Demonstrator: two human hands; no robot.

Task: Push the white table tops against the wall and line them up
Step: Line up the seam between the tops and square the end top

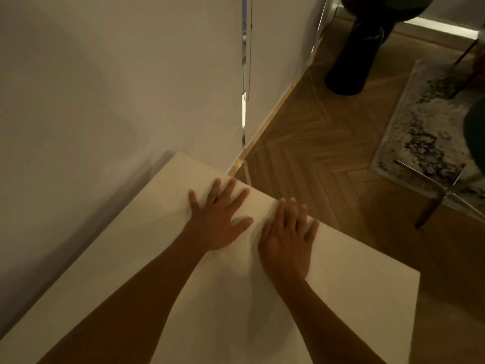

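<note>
**Both Hands Flat on the White Table Top at the Wall**

Head view. The white table top fills the near centre and left of the scene. Its long left edge lies along the wall; a dark shadow band runs between edge and wall, so it cannot be told whether they touch. Its far corner sits just beside the wall's outer corner, where a gold baseboard strip meets the floor.

The left hand lies palm down on the surface near the far edge. Its fingers are straight and spread wide, the thumb splayed to the right. It grips nothing. The left forearm extends from the near left, bare.

The right hand lies palm down just beside the left hand, to its right. Its fingers are straight and held closer together, with the tips reaching the far right edge of the top. It holds nothing. The right forearm enters from the near right.

To the right, herringbone wood floor is visible. Farther right lies a patterned rug. A dark pedestal base stands at the far right.
</note>
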